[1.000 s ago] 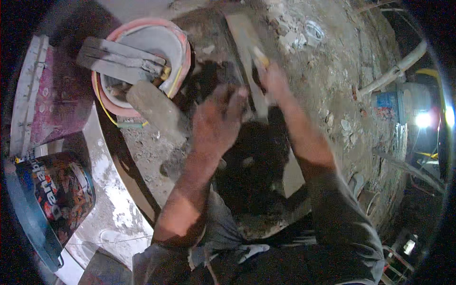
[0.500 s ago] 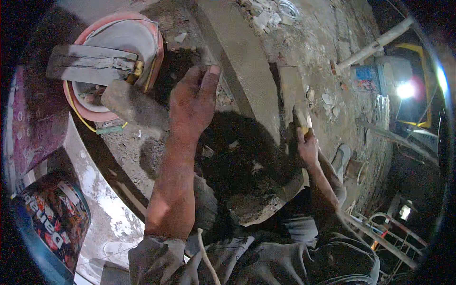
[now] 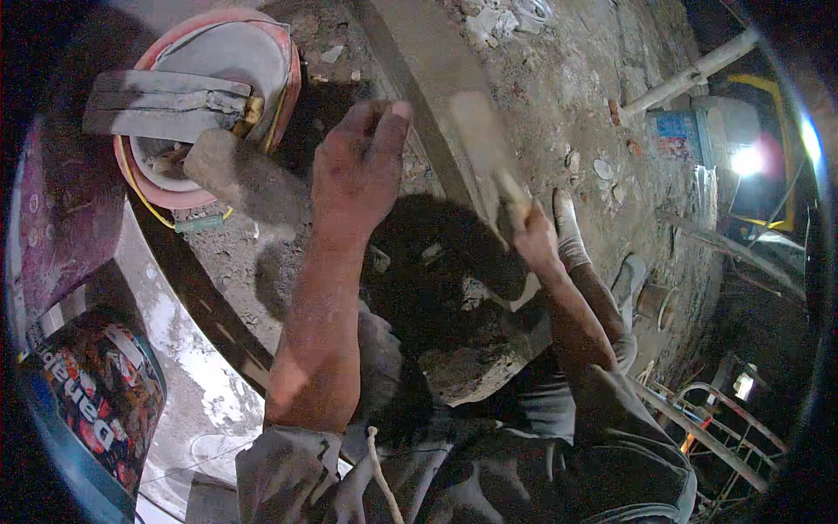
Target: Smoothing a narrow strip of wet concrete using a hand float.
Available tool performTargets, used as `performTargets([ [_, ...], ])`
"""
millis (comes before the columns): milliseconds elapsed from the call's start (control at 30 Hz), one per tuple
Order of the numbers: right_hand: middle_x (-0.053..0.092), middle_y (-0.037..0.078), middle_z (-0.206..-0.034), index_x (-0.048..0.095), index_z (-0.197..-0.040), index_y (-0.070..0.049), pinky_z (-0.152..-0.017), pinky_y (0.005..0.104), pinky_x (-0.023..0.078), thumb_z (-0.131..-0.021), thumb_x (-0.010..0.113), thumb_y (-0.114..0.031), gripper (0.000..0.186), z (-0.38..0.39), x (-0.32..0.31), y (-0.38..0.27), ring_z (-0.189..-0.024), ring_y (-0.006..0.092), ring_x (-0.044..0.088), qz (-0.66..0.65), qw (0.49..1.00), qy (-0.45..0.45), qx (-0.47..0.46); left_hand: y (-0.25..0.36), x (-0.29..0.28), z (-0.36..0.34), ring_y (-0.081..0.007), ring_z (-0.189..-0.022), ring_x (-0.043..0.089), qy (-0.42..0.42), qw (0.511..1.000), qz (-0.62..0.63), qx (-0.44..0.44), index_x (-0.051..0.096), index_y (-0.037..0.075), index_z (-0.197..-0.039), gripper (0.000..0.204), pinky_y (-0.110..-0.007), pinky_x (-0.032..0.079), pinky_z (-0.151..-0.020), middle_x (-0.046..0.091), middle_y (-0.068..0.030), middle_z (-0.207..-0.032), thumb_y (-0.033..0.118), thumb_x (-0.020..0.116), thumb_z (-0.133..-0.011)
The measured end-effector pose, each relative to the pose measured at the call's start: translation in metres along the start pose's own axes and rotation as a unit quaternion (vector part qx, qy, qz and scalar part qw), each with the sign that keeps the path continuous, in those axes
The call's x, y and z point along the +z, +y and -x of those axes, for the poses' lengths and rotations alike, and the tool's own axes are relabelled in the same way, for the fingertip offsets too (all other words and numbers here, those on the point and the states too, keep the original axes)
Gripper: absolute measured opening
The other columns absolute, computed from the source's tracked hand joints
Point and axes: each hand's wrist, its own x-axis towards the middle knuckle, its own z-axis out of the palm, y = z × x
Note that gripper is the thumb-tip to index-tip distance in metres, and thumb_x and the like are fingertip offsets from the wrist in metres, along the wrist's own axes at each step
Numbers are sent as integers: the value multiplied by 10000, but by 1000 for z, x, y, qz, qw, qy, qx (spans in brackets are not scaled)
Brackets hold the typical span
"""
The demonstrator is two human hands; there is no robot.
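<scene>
My left hand (image 3: 360, 168) is raised with its fingers loosely curled and nothing in it, hovering over the rough mortar-covered wall face (image 3: 559, 87). My right hand (image 3: 534, 236) grips the wooden handle of a flat plastering trowel (image 3: 482, 144), whose blade lies against a long straight grey strip (image 3: 419, 79) on the wall. Below both hands sits a dark pan of wet mortar (image 3: 471, 358), partly in shadow.
A pink basin (image 3: 262, 65) holding wooden floats and a brick-like block (image 3: 240, 175) stands at the upper left. A printed bucket (image 3: 87, 410) sits at the lower left. A white pipe (image 3: 690, 74), a bright lamp (image 3: 749, 162) and scaffold bars (image 3: 698, 428) lie to the right.
My right hand has risen with the trowel from beside the mortar pan to the grey strip. My left hand stays raised and has shifted slightly right.
</scene>
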Motion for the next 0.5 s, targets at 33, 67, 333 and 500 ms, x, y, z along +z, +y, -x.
performTargets([
  [33,613,278,-816,524,-1065,36,-663,435,481,-883,518,-418,489,13,-3,20,-816,425,612,-13,1000,7,18,0,-3,0,-286,-731,622,1,1000,-2,-1,618,11,-930,326,-358,463,-697,630,-171,-774,325,542,-885],
  [67,612,281,-850,511,-1087,39,-687,425,479,-883,522,-415,497,30,-5,39,-852,423,605,-10,999,7,45,-3,-2,0,-284,-738,621,19,999,-20,17,620,11,-924,331,-358,461,-701,630,-170,-777,331,545,-883],
  [333,627,170,-728,491,-1144,46,-612,365,492,-880,544,-406,526,82,-45,29,-652,250,625,-121,976,177,36,-4,1,-3,-295,-748,612,24,996,-64,54,616,4,-918,383,-367,456,-717,630,-165,-786,377,538,-882],
  [500,615,57,-759,537,-1076,-19,-572,250,492,-896,549,-218,269,40,-28,-99,-633,121,579,-368,877,-299,81,0,-15,4,-319,-755,601,5,997,-72,-1,609,-1,-953,417,-372,452,-720,618,-188,-799,401,524,-883],
])
